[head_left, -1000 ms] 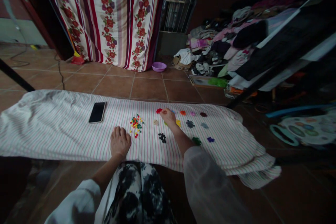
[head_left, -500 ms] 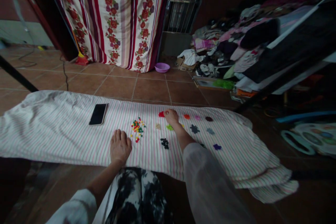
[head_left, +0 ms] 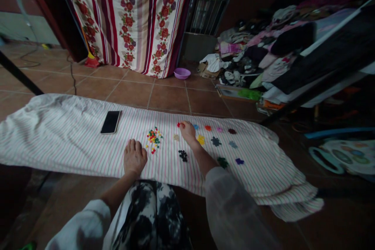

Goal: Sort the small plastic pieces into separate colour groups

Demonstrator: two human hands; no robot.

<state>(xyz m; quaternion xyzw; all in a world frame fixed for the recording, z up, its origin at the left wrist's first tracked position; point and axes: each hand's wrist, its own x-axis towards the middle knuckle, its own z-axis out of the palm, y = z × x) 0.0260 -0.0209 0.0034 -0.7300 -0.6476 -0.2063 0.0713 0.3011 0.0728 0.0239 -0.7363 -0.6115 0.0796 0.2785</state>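
Observation:
My left hand [head_left: 134, 158] rests flat on a striped white sheet [head_left: 73, 140], fingers slightly apart and holding nothing, just below a mixed pile of small coloured plastic pieces [head_left: 154, 139]. My right hand [head_left: 188, 133] is curled downward with its fingertips beside a small red piece [head_left: 178, 124]. Whether it holds anything is hidden. Small single-colour groups lie around it, including yellow pieces [head_left: 200, 140], black pieces [head_left: 183, 155] and grey-blue pieces [head_left: 216, 141]. A black smartphone [head_left: 110, 122] lies on the sheet left of the pile.
My patterned trousers [head_left: 152, 218] fill the bottom middle. Beyond the sheet are brown floor tiles [head_left: 170, 97], a purple basin [head_left: 182, 73] and a floral curtain [head_left: 129, 19]. A heap of clothes and shoes [head_left: 258, 47] stands at the right, beneath a dark metal frame [head_left: 322, 70].
My right hand has drawn slightly back toward me, uncovering yellow and dark green pieces. My left hand stays on the sheet. The whole view has shifted slightly as my head moved.

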